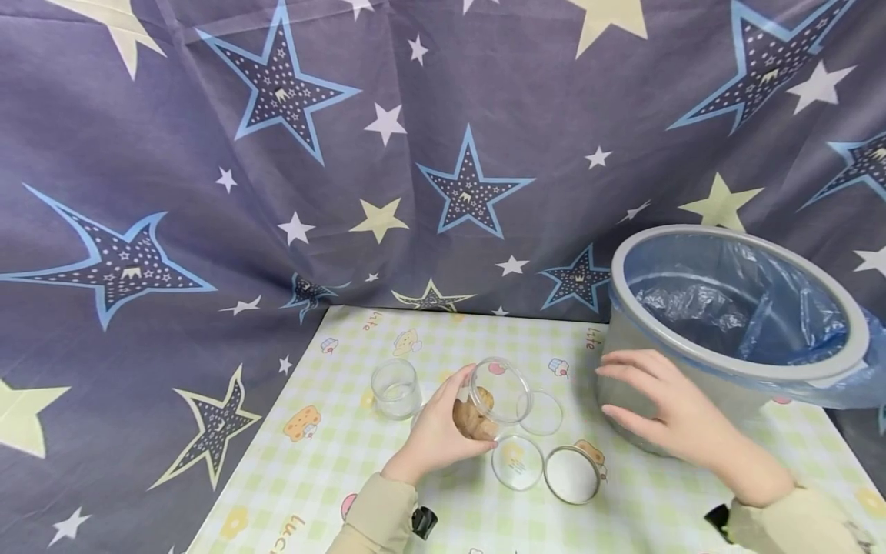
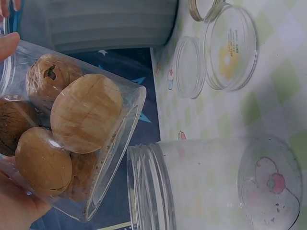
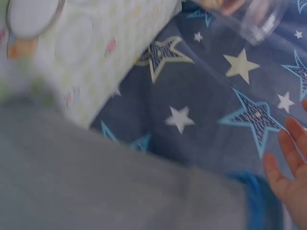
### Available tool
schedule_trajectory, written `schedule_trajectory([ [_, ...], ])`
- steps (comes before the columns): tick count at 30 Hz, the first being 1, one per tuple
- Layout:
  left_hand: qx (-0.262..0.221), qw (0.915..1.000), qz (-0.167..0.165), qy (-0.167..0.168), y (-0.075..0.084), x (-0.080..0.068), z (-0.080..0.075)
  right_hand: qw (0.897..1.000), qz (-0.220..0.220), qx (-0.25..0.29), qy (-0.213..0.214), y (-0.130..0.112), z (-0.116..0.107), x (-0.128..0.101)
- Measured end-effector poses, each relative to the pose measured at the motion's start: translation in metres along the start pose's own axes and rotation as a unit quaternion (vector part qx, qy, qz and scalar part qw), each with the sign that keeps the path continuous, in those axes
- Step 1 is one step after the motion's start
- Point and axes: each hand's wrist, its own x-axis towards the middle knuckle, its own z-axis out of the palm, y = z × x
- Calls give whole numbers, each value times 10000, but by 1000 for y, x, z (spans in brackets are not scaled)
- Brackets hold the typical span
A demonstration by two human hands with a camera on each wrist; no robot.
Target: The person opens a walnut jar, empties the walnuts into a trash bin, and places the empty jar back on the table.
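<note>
My left hand (image 1: 443,431) grips a clear jar (image 2: 130,108) tilted on its side above the table, its mouth facing right in the head view. Several brown walnuts (image 2: 86,113) lie inside it; one has a hole in its shell. Beside that hand stands a second clear jar (image 1: 396,391), with only small crumbs visible at its bottom in the left wrist view. My right hand (image 1: 667,408) is raised near the side of a grey bin (image 1: 637,327), its fingers spread and holding nothing.
A blue bag (image 1: 720,304) lines the bin on the right of the table. Between the hands lie a clear lid (image 1: 517,463), another clear lid (image 1: 542,413) and a metal-rimmed lid (image 1: 572,475). A star-patterned curtain (image 1: 332,177) hangs behind the checked tablecloth (image 1: 332,469).
</note>
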Motion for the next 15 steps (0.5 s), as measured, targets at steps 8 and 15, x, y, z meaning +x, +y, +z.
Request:
schedule_trajectory([
  [8,-76,10000,2,-61,2,-1,-1,9949,-676,-465,590,13,-47,2],
  [15,-61,10000,-27,-65,2,-1,-2,9922,156,-1235,99,38,-88,-18],
])
